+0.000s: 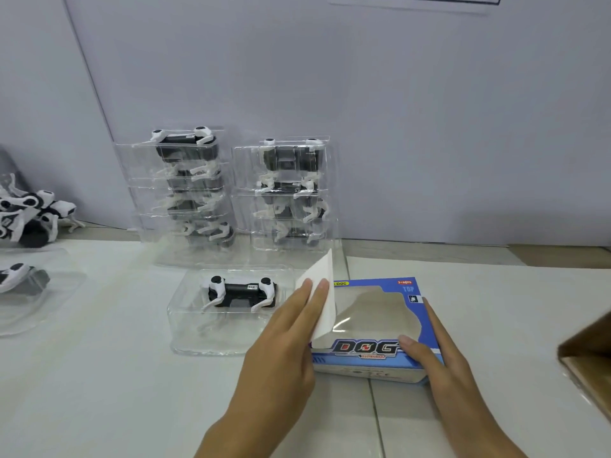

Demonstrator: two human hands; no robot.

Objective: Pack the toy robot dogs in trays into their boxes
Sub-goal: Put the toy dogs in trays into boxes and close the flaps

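- The blue DOG window box [373, 328] lies flat on the worktop [99, 375], and it is my landmark for everything else here.
- My left hand [291, 328] lies at the box's left end, fingers straight, pressing the white end flap [319, 292] up and open; nothing is pinched, so the flap is only propped.
- My right hand [436, 352] lies along the box's right side, fingers straight against the edge and thumb resting on the printed front by the logo, steadying rather than gripping.
- The two hands are apart, one at each end of the box.
- The clear tray [228, 309] with its toy robot dog [243, 292] sits just left of the box, near the open end and not yet inside.
- Risk, as I judge it: if my left fingers slip off the flap, it may spring back and block the opening as the tray comes over.
- Risk: the box is only braced, so pushing the tray in could make it skid to the right across the smooth worktop.
- Risk: the tray's wide rim may catch the mouth of the box and crease the card or the window film.
- Risk: the dog may rest loosely in the tray, so tilting it could tip the dog out.
- Behind the box, two stacks of trayed dogs [238, 190] lean against the wall; a careless reach could knock them.
- A brown carton [588, 355] sits to the box's right.
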